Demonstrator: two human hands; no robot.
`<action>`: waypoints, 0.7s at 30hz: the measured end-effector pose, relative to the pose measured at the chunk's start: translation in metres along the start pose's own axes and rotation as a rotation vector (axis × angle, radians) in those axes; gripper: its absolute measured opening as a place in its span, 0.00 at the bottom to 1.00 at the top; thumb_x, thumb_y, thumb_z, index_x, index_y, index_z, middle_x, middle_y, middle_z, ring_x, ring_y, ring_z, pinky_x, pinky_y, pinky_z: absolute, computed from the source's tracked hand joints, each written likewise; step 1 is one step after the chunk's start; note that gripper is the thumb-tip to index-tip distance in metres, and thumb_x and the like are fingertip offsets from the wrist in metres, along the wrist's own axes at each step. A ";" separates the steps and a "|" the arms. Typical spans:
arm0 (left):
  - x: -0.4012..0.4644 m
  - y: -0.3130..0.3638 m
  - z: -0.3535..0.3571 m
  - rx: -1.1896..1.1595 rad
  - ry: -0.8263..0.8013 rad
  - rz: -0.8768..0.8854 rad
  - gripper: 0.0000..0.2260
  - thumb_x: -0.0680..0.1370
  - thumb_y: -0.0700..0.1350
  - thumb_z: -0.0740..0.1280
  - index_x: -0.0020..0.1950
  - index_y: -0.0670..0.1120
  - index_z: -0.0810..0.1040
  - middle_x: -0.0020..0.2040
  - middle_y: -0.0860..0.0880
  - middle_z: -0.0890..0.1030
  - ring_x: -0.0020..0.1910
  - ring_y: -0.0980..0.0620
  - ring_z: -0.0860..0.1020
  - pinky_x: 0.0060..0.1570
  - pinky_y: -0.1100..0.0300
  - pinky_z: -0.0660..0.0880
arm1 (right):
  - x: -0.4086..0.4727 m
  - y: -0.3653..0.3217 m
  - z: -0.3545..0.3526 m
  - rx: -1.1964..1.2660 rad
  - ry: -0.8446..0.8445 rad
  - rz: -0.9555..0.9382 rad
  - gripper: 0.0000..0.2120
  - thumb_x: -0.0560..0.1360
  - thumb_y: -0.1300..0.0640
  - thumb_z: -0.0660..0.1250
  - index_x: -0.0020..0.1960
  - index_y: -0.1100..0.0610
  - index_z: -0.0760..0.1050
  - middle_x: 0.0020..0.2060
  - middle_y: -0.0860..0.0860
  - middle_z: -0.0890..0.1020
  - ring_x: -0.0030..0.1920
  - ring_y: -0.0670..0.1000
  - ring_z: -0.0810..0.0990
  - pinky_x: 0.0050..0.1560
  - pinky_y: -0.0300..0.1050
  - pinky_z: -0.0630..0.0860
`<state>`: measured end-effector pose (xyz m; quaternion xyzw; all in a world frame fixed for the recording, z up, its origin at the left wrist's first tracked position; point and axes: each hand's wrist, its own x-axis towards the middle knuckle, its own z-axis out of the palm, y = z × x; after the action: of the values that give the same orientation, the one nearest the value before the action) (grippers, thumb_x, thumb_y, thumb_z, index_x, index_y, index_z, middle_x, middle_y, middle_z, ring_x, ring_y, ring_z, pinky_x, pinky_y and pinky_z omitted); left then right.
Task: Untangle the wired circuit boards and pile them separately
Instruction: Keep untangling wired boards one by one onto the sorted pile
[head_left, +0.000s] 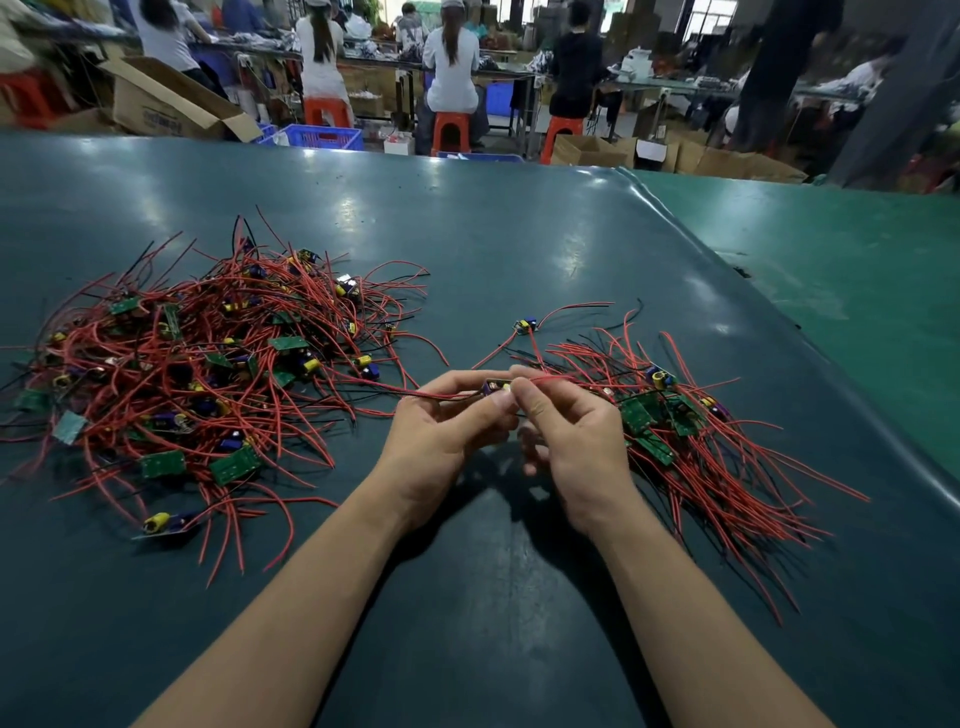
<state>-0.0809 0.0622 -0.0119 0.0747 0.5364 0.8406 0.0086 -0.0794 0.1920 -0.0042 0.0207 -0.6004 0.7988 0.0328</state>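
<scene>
A big tangled heap of small green circuit boards with red and black wires (197, 364) lies on the left of the dark green table (493, 249). A smaller, more aligned pile of boards (670, 421) sits on the right, its wires trailing toward me. Between them my left hand (441, 431) and my right hand (571, 436) together pinch one small board (496, 387) just above the table. Its red wires run left toward the heap and right over the pile. A single board (527, 325) lies apart just beyond my hands.
The table's right edge (779, 322) curves away, with a lighter green surface (857, 249) beyond. Past the far edge, several people sit on orange stools (452, 132) at benches, with cardboard boxes (166, 98) and a blue crate (322, 137) on the floor.
</scene>
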 end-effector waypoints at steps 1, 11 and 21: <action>0.000 -0.002 -0.001 0.043 0.000 0.029 0.10 0.68 0.40 0.74 0.49 0.45 0.85 0.46 0.42 0.85 0.44 0.49 0.82 0.49 0.57 0.80 | 0.000 0.001 0.000 -0.039 0.017 -0.021 0.10 0.70 0.51 0.72 0.46 0.56 0.83 0.28 0.48 0.78 0.23 0.45 0.71 0.20 0.36 0.67; 0.001 -0.002 0.002 0.186 0.109 0.098 0.12 0.71 0.32 0.73 0.53 0.41 0.80 0.49 0.45 0.85 0.47 0.52 0.83 0.49 0.63 0.78 | 0.001 -0.001 0.002 0.029 0.058 0.070 0.10 0.77 0.54 0.68 0.41 0.57 0.82 0.30 0.51 0.81 0.23 0.46 0.74 0.19 0.36 0.67; 0.000 -0.001 -0.001 0.250 0.098 0.206 0.12 0.69 0.26 0.72 0.45 0.40 0.81 0.41 0.50 0.86 0.41 0.57 0.83 0.44 0.67 0.77 | -0.004 0.001 0.003 -0.187 -0.016 0.016 0.11 0.83 0.56 0.60 0.51 0.58 0.79 0.25 0.50 0.76 0.23 0.47 0.74 0.21 0.37 0.69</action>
<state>-0.0812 0.0616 -0.0131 0.0889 0.6259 0.7666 -0.1131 -0.0754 0.1889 -0.0043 0.0193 -0.6728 0.7392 0.0236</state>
